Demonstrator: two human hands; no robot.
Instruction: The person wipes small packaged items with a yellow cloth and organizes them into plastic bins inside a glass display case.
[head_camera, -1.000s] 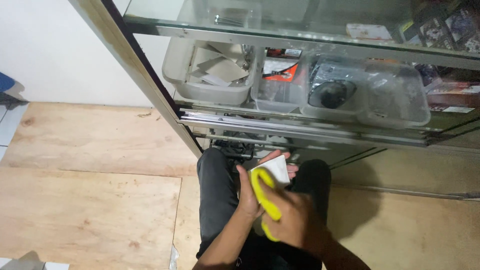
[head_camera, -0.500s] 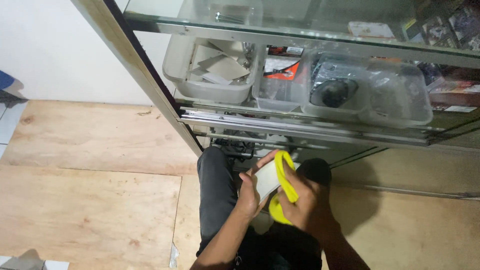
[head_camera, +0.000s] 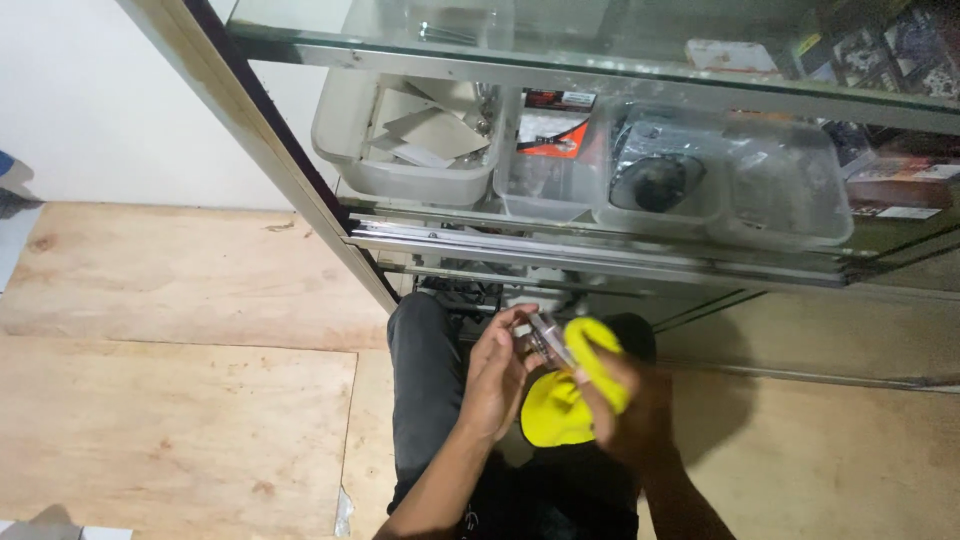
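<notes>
Hands meet just below the glass-fronted display cabinet (head_camera: 600, 240), over the person's dark trousers: the left hand (head_camera: 497, 380) grips a small, flat, shiny object (head_camera: 545, 338) by its edges with curled fingers, and the right hand (head_camera: 630, 405) is closed on a soft bright yellow cloth (head_camera: 570, 400) pressed against that object. Light and stiff, the small object looks slippery on its glossy face, so the edges seem the safest hold, while the limp cloth bunches anywhere. Grey plastic trays (head_camera: 410, 175) sit on the cabinet's shelf above.

Small clear packet (head_camera: 545, 338) tilted, above the lap — bright yellow cloth (head_camera: 570, 400) draped against it
</notes>
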